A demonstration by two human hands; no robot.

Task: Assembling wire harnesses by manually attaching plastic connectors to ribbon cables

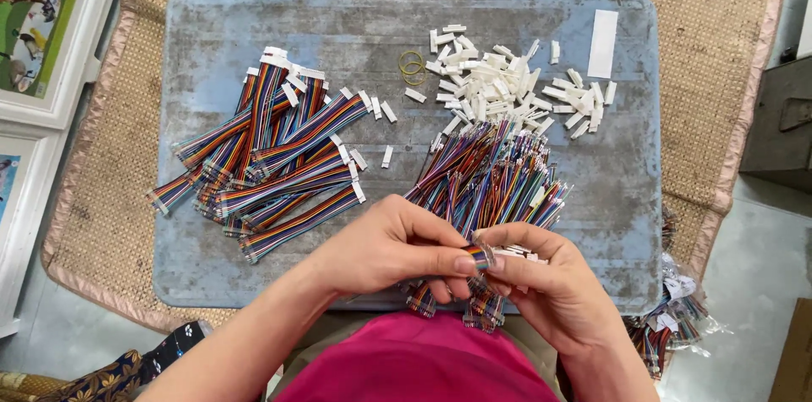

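Observation:
My left hand (397, 248) and my right hand (550, 279) meet at the near edge of a worn blue-grey board (211, 258). Together their fingertips pinch one short rainbow ribbon cable (479, 255). Under and beyond the hands lies a heap of loose multicoloured ribbon cables (491, 178) with bare ends. At the left of the board lies a pile of ribbon cables with white connectors fitted (271, 153). A heap of small white plastic connectors (499, 85) lies at the far right of the board.
Yellow rubber bands (412, 66) and a white paper strip (603, 43) lie near the connectors. The board rests on a woven mat (101, 199). More cable bundles (672, 317) lie off the board at right. Framed pictures (38, 21) sit at left, a dark box (778, 127) at right.

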